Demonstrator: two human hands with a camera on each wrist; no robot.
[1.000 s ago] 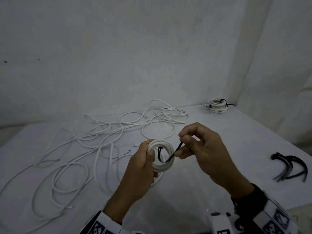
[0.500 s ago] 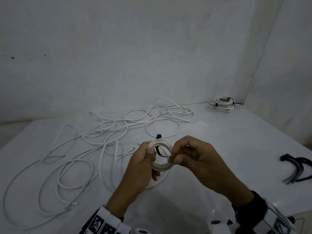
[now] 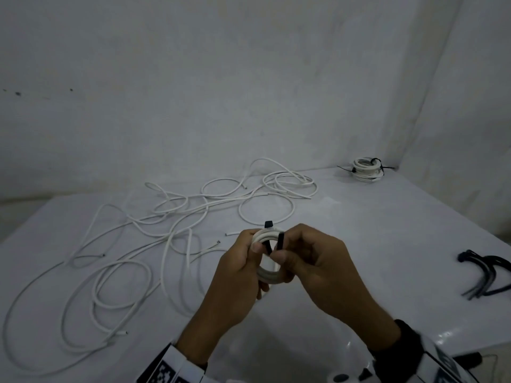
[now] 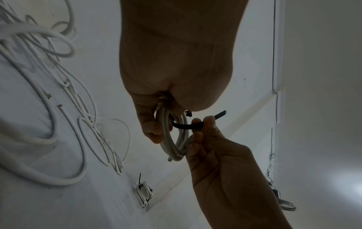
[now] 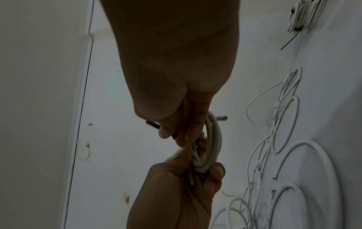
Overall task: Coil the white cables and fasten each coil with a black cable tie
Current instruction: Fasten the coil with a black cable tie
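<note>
My left hand [image 3: 243, 261] grips a small coil of white cable [image 3: 266, 273] upright above the table, thumb pressed on its near side. A black cable tie [image 3: 279, 241] passes through the coil; its head [image 3: 268, 224] sticks up above the top. My right hand [image 3: 298, 258] pinches the tie's tail between thumb and forefinger. From the left wrist, the coil [image 4: 168, 136] hangs below my left hand [image 4: 156, 120] and the tie [image 4: 188, 126] runs across to my right hand [image 4: 201, 128]. From the right wrist, my right hand [image 5: 176, 133] pinches the tie [image 5: 154, 125] beside the coil [image 5: 212, 139].
Several loose white cables [image 3: 138, 244] sprawl over the left and middle of the white table [image 3: 387, 244]. A tied coil [image 3: 366, 170] lies in the far right corner by the wall. A bundle of black cable ties [image 3: 486, 275] lies at the right edge.
My right hand has come in close to the coil and turned the tie's tail upward beside it. The tie's head now stands above the top of the coil.
</note>
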